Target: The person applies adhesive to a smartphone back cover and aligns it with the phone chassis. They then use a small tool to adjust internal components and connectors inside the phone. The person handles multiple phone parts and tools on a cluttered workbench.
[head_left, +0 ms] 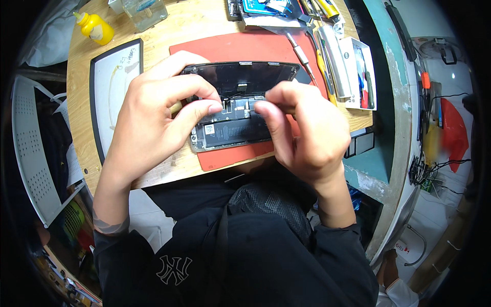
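An opened smartphone lies on a red work mat, its black battery and circuit board exposed. Its dark screen panel is lifted up and tilted back from the body. My left hand rests over the phone's left side, thumb and forefinger pinched at the board near the top of the battery. My right hand covers the phone's right side, fingers curled and pinched close to the same spot. What either hand's fingertips pinch is too small to make out.
A black-framed white panel lies left of the mat on the wooden table. A yellow squeeze bottle and a clear container stand at the back left. Screwdrivers and tools and a white box crowd the right.
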A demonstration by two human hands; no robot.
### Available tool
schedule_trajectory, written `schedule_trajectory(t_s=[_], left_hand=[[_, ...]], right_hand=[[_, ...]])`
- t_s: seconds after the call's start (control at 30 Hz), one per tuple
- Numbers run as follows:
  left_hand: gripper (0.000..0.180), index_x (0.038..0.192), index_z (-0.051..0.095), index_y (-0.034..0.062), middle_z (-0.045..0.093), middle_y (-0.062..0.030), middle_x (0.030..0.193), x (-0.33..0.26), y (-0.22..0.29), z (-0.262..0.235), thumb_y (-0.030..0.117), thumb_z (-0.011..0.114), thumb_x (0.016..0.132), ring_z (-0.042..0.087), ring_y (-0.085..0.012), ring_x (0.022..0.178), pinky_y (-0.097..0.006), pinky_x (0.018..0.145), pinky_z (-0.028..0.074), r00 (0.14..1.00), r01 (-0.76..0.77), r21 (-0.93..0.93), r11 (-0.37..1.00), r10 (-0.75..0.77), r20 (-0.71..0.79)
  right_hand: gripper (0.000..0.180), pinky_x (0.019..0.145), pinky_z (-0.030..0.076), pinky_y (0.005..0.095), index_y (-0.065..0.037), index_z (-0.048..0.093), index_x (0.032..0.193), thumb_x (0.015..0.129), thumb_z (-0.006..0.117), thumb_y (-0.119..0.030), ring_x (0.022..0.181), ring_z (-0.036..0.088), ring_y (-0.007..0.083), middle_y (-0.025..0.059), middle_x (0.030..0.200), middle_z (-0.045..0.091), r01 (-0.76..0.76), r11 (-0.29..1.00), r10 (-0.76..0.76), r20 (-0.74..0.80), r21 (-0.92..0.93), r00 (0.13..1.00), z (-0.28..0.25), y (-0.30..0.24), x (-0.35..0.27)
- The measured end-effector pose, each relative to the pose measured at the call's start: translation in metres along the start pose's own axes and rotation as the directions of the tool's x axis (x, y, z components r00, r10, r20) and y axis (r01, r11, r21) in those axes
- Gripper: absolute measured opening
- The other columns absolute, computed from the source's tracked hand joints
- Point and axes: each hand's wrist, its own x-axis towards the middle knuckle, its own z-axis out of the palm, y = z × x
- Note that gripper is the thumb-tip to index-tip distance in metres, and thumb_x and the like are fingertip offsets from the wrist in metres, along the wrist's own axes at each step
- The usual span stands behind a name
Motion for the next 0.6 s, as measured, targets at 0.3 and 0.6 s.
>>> schedule_trajectory(t_s=[0.3, 0.6], left_hand=[[0.008, 0.091, 0.076, -0.0025, 0.072, -0.0142, 0.109, 0.001, -0.002, -0.001, -0.001, 0.081, 0.084, 0.072, -0.0281, 0.096, -0.035, 0.085, 0.055, 1.0, -0.012, 0.02, 1.0, 0.011, 0.021], [0.009, 0.091, 0.076, -0.0026, 0.071, -0.014, 0.108, 0.0, -0.004, 0.0, 0.0, 0.081, 0.084, 0.071, -0.0279, 0.096, -0.034, 0.085, 0.055, 0.998, -0.066, 0.04, 0.997, 0.065, 0.019]], right_hand=[[0.026, 0.074, 0.057, 0.0396, -0.002, 0.07, 0.111, 0.087, 0.081, 0.0, 0.085, 0.074, 0.0302, 0.0106, 0.098, 0.075, -0.029, 0.991, 0.065, 0.278, -0.131, 0.958, -0.028, -0.019, 0.018], [0.032, 0.088, 0.063, 0.0363, 0.004, 0.066, 0.12, 0.091, 0.077, 0.009, 0.097, 0.08, 0.0283, 0.0166, 0.106, 0.076, -0.259, 0.961, 0.224, 0.282, 0.094, 0.933, -0.029, -0.006, 0.013]])
